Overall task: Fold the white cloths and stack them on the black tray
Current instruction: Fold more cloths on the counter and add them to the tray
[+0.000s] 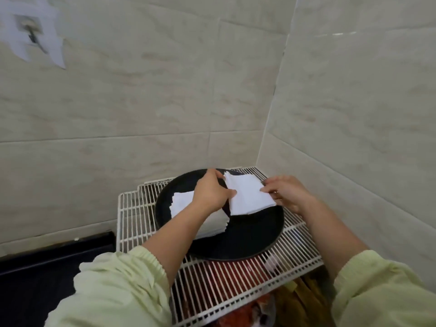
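Filling most of the view, pale tiled walls (141, 102) meet in a corner, with white paper sheets (35, 36) stuck on the upper left. A black surface (35, 279) runs along the lower left. A white wire rack (236, 286) sits in the corner, with red and orange items (226, 274) visible through the bars below, too blurred to identify. The round black tray (254, 237) rests on the rack. Both arms wear light green sleeves (118, 286) pushed up the forearms. A stack of folded white cloths (181, 204) lies on the tray's left half, partly under the left forearm. One folded white cloth (247, 197) is over the tray's far right part, between the hands; cannot tell if it touches the tray. The left hand (210, 192) pinches the cloth's left edge, thumb on the near side, fingers curled at the far corner. The right hand (287, 192) pinches the cloth's right edge with its fingertips. A small white scrap (271, 263) lies on the rack just beside the tray's near right rim.
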`<action>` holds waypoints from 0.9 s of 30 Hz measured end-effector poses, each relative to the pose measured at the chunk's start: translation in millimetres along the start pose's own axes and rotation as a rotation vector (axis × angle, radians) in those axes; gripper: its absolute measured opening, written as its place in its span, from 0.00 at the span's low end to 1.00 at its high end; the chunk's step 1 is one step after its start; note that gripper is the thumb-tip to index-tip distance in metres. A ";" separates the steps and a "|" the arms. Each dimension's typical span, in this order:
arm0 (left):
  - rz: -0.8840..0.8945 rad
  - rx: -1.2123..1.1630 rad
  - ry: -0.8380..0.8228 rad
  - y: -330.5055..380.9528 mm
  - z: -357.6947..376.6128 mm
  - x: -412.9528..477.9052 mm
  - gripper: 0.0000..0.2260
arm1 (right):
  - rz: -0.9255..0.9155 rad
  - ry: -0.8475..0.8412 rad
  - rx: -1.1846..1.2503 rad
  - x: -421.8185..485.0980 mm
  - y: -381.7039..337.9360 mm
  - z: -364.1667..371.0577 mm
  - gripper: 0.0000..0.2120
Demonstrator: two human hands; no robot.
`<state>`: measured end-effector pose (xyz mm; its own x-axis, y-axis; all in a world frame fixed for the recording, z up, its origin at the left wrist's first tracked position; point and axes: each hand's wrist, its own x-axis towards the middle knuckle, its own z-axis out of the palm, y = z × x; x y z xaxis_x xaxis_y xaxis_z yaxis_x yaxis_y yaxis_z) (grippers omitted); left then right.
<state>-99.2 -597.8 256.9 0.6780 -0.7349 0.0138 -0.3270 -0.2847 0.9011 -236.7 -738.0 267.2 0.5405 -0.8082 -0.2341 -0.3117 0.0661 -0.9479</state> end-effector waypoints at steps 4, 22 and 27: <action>0.094 0.341 0.040 -1.3 8.4 3.4 0.19 | -0.022 0.010 -0.113 10.8 9.7 2.1 0.10; 0.028 0.873 -0.011 -22.0 61.1 19.1 0.07 | -0.088 -0.100 -0.438 58.3 50.9 -10.2 0.09; 0.084 0.923 0.015 -22.5 59.7 19.3 0.07 | -0.169 -0.056 -0.585 59.0 50.4 -4.0 0.10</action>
<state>-118.0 -642.3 211.0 0.6349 -0.7689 0.0751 -0.7656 -0.6132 0.1945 -223.7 -784.6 206.5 0.6554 -0.7462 -0.1168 -0.5869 -0.4057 -0.7007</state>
